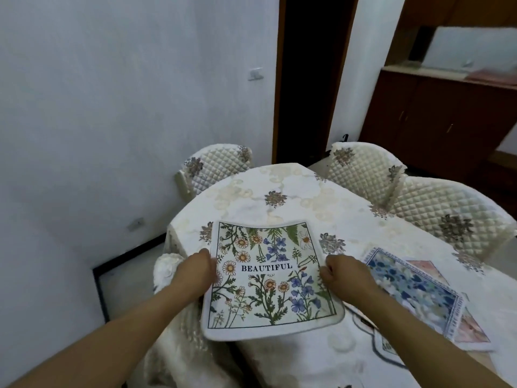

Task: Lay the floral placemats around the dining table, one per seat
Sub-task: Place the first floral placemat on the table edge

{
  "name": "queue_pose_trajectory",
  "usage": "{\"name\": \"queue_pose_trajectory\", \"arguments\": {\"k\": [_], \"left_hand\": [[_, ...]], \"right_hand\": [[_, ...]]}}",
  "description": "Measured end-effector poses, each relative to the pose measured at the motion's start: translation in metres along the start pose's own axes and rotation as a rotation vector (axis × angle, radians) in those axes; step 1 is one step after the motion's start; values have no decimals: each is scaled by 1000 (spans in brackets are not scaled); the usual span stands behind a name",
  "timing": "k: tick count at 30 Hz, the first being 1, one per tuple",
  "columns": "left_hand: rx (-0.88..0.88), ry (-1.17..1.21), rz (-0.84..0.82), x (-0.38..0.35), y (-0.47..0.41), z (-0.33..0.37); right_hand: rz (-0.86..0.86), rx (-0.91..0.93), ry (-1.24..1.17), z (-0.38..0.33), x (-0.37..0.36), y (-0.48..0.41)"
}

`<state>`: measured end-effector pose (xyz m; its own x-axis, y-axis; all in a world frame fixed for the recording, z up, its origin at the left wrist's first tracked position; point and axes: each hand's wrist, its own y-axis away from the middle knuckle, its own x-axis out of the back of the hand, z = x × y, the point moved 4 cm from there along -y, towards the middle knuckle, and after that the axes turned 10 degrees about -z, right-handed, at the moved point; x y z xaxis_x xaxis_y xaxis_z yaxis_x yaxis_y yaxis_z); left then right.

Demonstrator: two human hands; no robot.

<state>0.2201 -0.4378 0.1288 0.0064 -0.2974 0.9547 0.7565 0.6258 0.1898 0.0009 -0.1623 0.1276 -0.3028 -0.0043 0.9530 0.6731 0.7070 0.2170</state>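
A white floral placemat (pixel 268 278) printed with daisies, blue flowers and the word BEAUTIFUL is held over the near left corner of the dining table (pixel 293 191). My left hand (pixel 195 271) grips its left edge and my right hand (pixel 345 273) grips its right edge. Its near edge overhangs the table's edge. To the right lies a small stack of other placemats (pixel 416 289), a blue-flowered one on top and a pink one beneath. Another mat's dark-trimmed edge (pixel 383 347) shows under my right forearm.
The table wears a white cloth with grey flower motifs. Quilted cream chairs stand around it: one at the far left (pixel 215 166), two on the right (pixel 361 166) (pixel 447 211), and one (pixel 167 267) under my left hand. A wall is close on the left; a dark doorway and a wooden cabinet lie behind.
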Motion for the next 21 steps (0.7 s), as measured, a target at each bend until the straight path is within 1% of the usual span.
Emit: {"name": "queue_pose_trajectory", "arguments": {"k": [1,2,6,9,12,17,21], "left_hand": [[5,-68,13,5,-6,-5],[15,-89,5,10,-11,-9],[24,-45,-87,28,-43,-38],[41,28,-66,40,-67,-64],[35,40,-80,41,-101,-89],[-92,11,-117,43,-179,-115],[-250,58,-180,54,-233,-124]], "right_hand": [[-3,11,-9,-5,0,-14],[-3,23,-16,-10,0,-25],[-1,94,-14,-43,2,-76],[8,111,-3,-67,2,-103],[22,87,31,-84,0,-125],[56,-64,8,-108,-6,-143],[102,-261,-71,-133,-16,-133]]}}
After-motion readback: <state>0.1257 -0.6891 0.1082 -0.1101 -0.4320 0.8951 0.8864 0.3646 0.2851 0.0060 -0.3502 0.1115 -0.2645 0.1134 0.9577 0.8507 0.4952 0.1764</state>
